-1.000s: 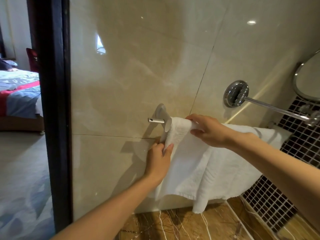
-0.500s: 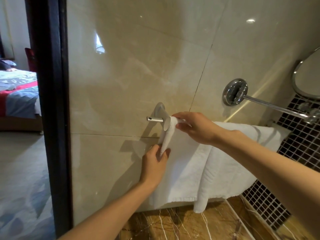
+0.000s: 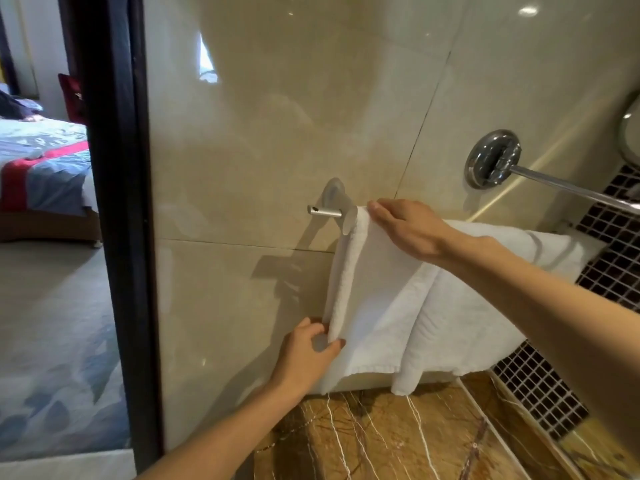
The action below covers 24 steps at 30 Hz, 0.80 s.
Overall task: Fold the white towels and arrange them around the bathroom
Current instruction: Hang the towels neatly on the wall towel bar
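On the beige tiled wall, dead centre of the view: white towel [image 3: 381, 306] draped over the towel bar [image 3: 325, 212], hanging down toward 5 o'clock, bottom hem just above the brown marble counter [image 3: 363, 441]

Left hand [image 3: 308, 355], 6 o'clock of the bar end, pinches the towel's rolled left edge between thumb and fingers. Right hand [image 3: 408, 230], 3 o'clock of the bar end, lies on top of the fold with fingers fairly straight, pressing cloth to the bar; thumb hidden, can't tell if it nips anything

Risks, my read:
- left edge sits right at the bar's wall mount, so a downward tug from the left hand could drag that side long and leave the hems uneven
- if the right hand lifts while the left pulls, the whole drape could slide off toward the counter
- right half is bunched in a loose overlapping fold, likely to stay crooked unless smoothed

Around: chrome arm [image 3: 561, 185] on a round mount at 2 o'clock, above the towel, close to the right forearm's path. Dark mosaic tile [image 3: 606, 271] at 3–4 o'clock. Black door frame [image 3: 114, 202] at 9 o'clock, bed [image 3: 41, 168] beyond it
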### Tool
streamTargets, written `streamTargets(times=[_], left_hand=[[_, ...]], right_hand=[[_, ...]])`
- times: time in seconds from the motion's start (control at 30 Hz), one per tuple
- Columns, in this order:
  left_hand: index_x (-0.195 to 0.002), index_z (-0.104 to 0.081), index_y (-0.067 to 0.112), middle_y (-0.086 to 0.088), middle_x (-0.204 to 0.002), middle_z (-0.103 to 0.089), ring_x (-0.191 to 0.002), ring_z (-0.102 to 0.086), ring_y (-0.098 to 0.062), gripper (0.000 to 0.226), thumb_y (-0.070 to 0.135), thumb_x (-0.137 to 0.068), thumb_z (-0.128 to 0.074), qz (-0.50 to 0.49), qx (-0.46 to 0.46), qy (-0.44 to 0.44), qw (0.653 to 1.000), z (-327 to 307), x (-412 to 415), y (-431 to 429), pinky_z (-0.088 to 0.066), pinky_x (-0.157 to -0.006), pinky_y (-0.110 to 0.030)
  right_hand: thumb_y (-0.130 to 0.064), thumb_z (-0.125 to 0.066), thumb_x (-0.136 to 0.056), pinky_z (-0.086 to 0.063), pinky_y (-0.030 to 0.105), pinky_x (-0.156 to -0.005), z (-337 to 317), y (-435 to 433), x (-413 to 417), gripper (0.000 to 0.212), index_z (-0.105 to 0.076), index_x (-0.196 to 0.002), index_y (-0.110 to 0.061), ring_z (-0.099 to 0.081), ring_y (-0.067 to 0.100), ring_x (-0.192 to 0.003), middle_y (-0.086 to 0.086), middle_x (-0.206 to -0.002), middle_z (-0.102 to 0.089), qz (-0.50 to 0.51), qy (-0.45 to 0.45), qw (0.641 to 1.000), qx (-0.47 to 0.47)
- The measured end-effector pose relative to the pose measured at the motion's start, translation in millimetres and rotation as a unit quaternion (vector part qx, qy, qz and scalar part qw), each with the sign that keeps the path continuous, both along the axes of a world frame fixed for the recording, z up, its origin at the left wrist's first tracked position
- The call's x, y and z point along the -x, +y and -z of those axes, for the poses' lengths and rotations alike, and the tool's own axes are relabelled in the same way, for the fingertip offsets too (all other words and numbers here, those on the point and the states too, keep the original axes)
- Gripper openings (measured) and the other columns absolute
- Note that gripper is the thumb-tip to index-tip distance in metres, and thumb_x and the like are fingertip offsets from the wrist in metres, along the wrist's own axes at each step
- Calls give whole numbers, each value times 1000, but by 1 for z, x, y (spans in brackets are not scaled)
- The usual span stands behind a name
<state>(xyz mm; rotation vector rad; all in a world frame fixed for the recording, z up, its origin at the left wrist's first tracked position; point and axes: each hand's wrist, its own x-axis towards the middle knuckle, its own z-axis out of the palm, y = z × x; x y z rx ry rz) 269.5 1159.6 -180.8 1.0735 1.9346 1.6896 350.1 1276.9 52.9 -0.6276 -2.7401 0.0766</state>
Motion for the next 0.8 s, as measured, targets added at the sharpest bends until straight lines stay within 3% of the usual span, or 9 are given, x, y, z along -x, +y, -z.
streamTargets(times=[0.13,0.3,0.53,0.67,0.8], left_hand=[[-107,-65,14,9,-107,-57,-94,-59,-8,32,34,-82,-70,34,57,-18,998,31,-5,-4,-58,-75,-25],[-97,-64,8,4,-103,-56,-91,-59,-10,33,37,-82,-68,22,77,-10,997,58,-13,2,-57,-77,-27],[-98,-64,2,0,-106,-55,-98,-59,-17,44,40,-76,-70,-15,25,-67,997,72,-13,10,-57,-82,-34],[-94,-67,12,10,-106,-51,-97,-56,-6,49,50,-65,-75,-42,-26,-68,997,78,-15,5,-54,-80,-21],[-108,-63,16,10,-111,-45,-103,-54,-10,57,48,-62,-76,-63,-44,-67,995,83,-11,2,-53,-88,-25]], right_hand=[[-48,-22,-101,-46,44,-85,3,-1,3,53,-61,-90,-13,-57,34,-87,11,-93,-64,13,25,1000,-8],[-48,-22,-101,-44,40,-79,4,2,6,58,-60,-85,-7,-56,35,-84,14,-90,-63,20,31,999,-15],[-45,-26,-98,-34,35,-67,0,8,16,58,-56,-77,0,-50,34,-76,19,-82,-56,54,13,998,-39],[-46,-27,-96,-31,34,-68,0,12,18,53,-49,-69,-6,-48,32,-78,7,-70,-51,79,6,996,-32],[-45,-27,-98,-32,35,-69,1,11,17,53,-59,-85,-4,-49,32,-82,15,-88,-57,74,2,997,-36]])
